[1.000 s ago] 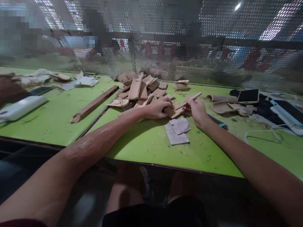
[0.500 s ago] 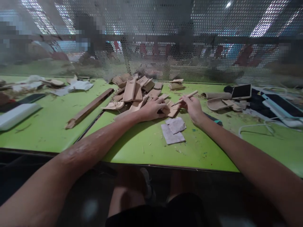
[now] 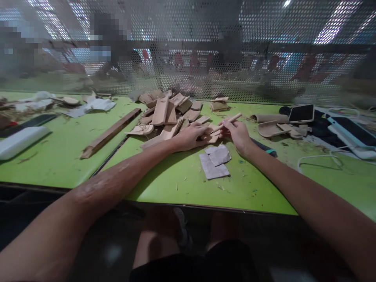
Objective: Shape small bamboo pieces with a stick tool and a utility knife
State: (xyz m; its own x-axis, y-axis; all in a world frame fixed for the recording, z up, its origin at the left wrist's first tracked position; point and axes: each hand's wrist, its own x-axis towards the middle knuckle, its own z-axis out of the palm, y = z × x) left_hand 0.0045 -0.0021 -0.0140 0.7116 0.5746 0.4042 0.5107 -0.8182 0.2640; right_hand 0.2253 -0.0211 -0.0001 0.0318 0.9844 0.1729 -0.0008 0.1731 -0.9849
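Here, holding a thin stick (image 3: 236,117) clamped in the right hand (image 3: 239,136), over a small wooden piece (image 3: 212,138), midway between front and far edges of the desk (image 3: 164,184); touching that piece with the left hand (image 3: 190,138), cannot tell whether clamped; with grey scraps (image 3: 216,164) toward the front edge; with a wooden pile (image 3: 161,111) toward the far edge.

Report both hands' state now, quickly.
Left hand: partly curled, fingers on a small wood piece.
Right hand: closed around a thin stick-like tool.
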